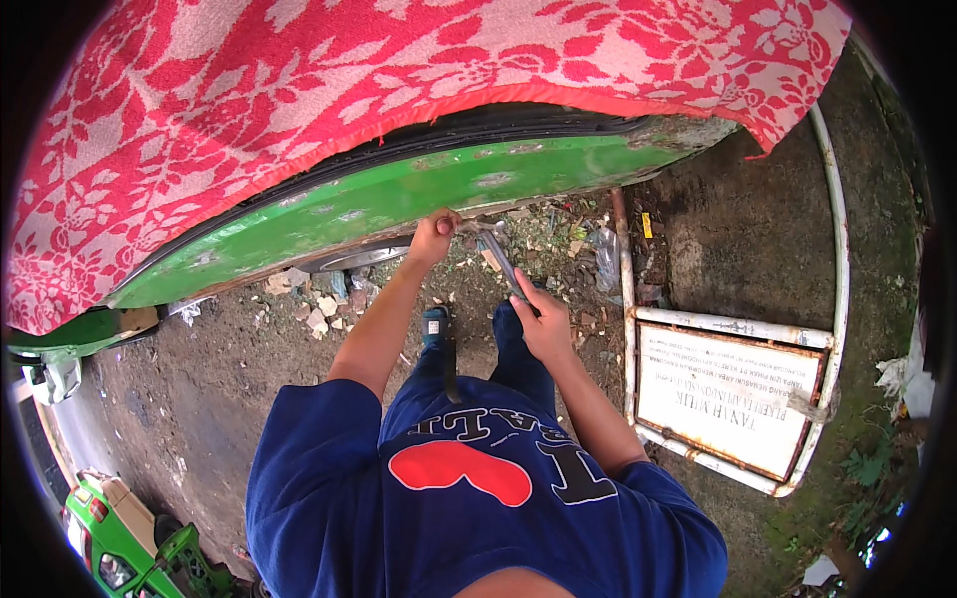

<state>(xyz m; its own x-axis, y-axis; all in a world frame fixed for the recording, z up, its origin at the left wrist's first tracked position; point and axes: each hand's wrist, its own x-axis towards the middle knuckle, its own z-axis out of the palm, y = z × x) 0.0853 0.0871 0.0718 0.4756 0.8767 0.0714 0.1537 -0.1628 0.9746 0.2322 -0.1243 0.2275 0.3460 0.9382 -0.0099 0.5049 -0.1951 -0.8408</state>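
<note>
My right hand [543, 324] is closed round the handle of a metal hammer [502, 261]. The hammer slants up and left, its head close to my left hand [435, 239]. That left hand is a closed fist at the lower edge of a green car body panel [399, 204]. A small rounded end shows at the fist, but what it belongs to I cannot make out. The panel carries several bare, scuffed patches along its length. A red and pink flowered cloth [329, 75] covers the car above the panel.
Broken tile and rubble [317, 317] litter the ground below the panel, near a wheel [359, 256]. To the right, a rusty white pipe frame holds a sign board [733, 394]. A green vehicle [115, 538] stands at the lower left. Another green car part [85, 334] is at far left.
</note>
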